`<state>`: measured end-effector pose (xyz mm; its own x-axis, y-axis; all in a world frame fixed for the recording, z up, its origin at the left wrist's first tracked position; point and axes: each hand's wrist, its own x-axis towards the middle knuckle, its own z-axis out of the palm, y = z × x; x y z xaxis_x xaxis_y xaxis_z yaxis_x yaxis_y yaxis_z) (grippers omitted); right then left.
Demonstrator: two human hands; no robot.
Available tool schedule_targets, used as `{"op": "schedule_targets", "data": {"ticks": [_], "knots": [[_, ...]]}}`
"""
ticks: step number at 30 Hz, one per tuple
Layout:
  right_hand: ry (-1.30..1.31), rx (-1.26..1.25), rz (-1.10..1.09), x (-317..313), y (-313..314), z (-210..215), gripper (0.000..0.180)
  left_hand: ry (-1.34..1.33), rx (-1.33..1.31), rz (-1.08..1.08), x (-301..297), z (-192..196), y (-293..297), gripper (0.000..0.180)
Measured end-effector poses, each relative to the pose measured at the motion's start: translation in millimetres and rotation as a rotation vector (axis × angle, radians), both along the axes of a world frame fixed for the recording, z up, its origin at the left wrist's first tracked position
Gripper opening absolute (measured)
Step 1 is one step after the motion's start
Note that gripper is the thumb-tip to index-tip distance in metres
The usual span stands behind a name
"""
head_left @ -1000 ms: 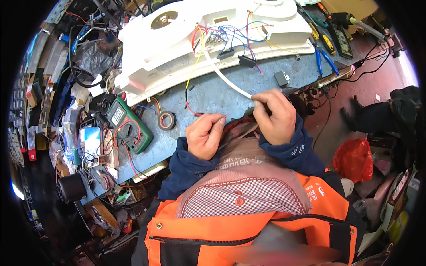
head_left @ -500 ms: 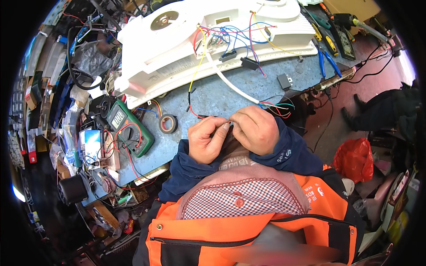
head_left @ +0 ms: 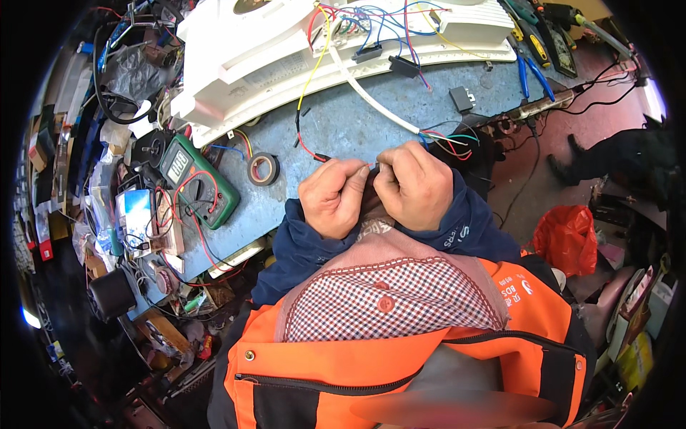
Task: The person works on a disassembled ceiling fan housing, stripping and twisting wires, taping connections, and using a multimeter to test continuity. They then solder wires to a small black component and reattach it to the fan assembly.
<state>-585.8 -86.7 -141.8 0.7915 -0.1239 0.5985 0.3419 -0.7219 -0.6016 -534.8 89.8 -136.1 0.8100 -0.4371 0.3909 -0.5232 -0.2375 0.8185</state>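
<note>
My left hand point(head_left: 333, 197) and my right hand point(head_left: 414, 186) are together close to my chest, fingertips pinched on thin wires between them. A red wire point(head_left: 306, 146) runs from my left fingers up toward a white appliance housing point(head_left: 286, 53). A white sheathed cable point(head_left: 371, 104) with coloured wire ends point(head_left: 446, 137) comes down from the housing to my right hand. What exactly sits between the fingertips is too small to see.
A green multimeter point(head_left: 199, 180) with red leads and a roll of tape point(head_left: 263, 169) lie on the blue bench point(head_left: 343, 121) to the left. Pliers and screwdrivers point(head_left: 532, 68) lie at the far right. Clutter fills the left side. A red bag point(head_left: 568, 236) is on the floor.
My right hand has come down and left from the white cable to meet my left hand. Both hands now pinch wires together, and the view has shifted slightly.
</note>
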Motion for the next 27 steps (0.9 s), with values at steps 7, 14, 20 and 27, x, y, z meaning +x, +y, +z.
{"op": "schedule_targets", "data": {"ticks": [7,14,20,27], "knots": [[-0.066,-0.086,-0.393,-0.4,-29.6,7.0,0.011,0.207,-0.274,0.21,0.5,-14.1,6.7,0.006],[0.187,0.427,0.065,-20.4,-25.9,18.2,0.006,0.462,-0.258,0.062,7.0,-5.0,6.4,0.01],[0.133,0.234,0.056,11.2,-25.6,14.6,0.009,0.549,-0.392,0.041,20.4,19.2,13.7,0.012],[0.014,0.369,0.344,35.0,-7.3,29.9,0.053,0.617,-0.163,-0.054,48.4,67.6,21.8,0.011]]}}
